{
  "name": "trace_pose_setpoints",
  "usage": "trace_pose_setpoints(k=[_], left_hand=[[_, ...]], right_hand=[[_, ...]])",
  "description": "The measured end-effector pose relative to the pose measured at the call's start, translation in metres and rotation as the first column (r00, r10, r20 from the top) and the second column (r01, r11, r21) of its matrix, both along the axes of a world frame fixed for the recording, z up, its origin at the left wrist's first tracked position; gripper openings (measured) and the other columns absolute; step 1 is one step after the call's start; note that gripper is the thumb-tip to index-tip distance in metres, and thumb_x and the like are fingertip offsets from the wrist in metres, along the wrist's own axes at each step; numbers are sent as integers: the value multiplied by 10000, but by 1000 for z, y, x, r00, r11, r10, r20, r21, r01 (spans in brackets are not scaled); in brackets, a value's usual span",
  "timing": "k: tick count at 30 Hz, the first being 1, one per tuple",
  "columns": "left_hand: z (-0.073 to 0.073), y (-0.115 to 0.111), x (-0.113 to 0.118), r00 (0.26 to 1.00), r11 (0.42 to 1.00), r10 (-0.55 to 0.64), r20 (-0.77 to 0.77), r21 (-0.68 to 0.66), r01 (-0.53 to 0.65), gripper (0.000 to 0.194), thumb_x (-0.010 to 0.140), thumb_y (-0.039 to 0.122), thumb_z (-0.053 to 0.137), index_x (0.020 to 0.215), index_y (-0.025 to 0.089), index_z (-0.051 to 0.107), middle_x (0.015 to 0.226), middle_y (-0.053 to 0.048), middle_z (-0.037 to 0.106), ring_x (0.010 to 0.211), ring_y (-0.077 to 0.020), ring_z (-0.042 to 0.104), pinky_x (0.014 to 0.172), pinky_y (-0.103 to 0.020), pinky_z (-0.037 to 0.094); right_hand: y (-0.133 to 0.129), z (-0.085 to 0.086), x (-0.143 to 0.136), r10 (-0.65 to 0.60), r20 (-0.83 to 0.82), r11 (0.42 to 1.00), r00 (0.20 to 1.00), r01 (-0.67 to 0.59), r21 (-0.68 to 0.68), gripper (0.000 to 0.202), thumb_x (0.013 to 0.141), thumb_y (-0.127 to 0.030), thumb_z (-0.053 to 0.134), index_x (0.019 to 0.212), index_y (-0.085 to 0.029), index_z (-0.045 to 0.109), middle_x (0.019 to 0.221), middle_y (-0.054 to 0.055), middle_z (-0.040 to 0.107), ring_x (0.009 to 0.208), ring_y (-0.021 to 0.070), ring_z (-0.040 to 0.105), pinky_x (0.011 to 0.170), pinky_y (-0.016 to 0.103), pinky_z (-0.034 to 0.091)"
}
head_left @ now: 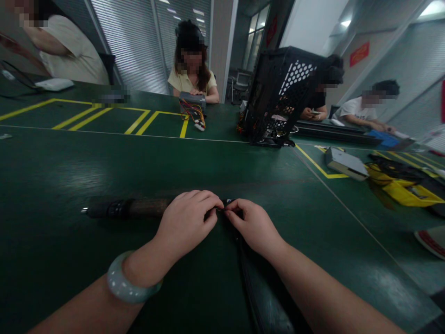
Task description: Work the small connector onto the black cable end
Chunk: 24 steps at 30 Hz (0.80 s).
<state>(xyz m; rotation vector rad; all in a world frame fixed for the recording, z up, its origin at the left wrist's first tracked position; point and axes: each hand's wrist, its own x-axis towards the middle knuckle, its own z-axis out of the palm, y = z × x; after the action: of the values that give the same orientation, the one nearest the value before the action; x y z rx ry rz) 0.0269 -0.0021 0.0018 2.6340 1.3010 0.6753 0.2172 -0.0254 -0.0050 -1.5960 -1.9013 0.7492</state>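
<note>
Tool (pixel 148 208) lies flat on the green worktop (pixel 104 174), metal tip (pixel 84 211) to our left. Our left hand (pixel 187 220) curls over its cable end, right hand (pixel 255 227) bent just beside; too dark to tell what either grips. We'd judge it stiff, fairly weighty, best held mid-barrel; cable (pixel 247 283) looks bendy.

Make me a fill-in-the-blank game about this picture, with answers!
1. The bangle is worn on the ____ arm.
2. From beside the right hand, a black cable runs toward the picture's ____ edge.
3. In the picture, the black computer case stands to the ____ of the power supply.
4. The tape markings on the table are ____.

Missing words: left; bottom; right; yellow.
</note>
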Motion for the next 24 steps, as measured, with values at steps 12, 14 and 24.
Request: trace_pose_setpoints(k=[12, 14, 24], left_hand=[[0, -1, 0, 999, 999, 38, -13, -14, -38, 197, 855, 192, 513, 997, 258, 632, 1031, -10, 677, 961, -241, 614, 819, -416, 459], [0, -1, 0, 999, 999, 33, -15, -12, -34, 191, 848, 189, 522, 986, 260, 635, 1036, -3, 676, 960, -238, 616, 817, -412, 460], [-1, 0, 0, 1000, 1000, 13, -19, -22, -13, 192, 859, 188, 529, 996, 264, 640, 1075, 1, 672, 982, -237, 602, 823, -417, 446]], right_hand=[[-1, -1, 0, -26, 7, 1000, 1000, 26, -1, 101, 893, -248, 575, 935, -241, 667, 888, -4, 705, 804, 152, 636, 704, 265, 439], [-1, -1, 0, -26, 6, 1000, 1000, 26, -2, 103, 891, -252, 580, 937, -241, 672, 878, -4, 705, 791, 151, 636, 700, 264, 440], [1, -1, 0, -5, -24, 1000, 1000, 4, -18, 125, 876, -265, 617, 962, -239, 704, 906, 1, 718, 819, 151, 657, 751, 270, 464]])
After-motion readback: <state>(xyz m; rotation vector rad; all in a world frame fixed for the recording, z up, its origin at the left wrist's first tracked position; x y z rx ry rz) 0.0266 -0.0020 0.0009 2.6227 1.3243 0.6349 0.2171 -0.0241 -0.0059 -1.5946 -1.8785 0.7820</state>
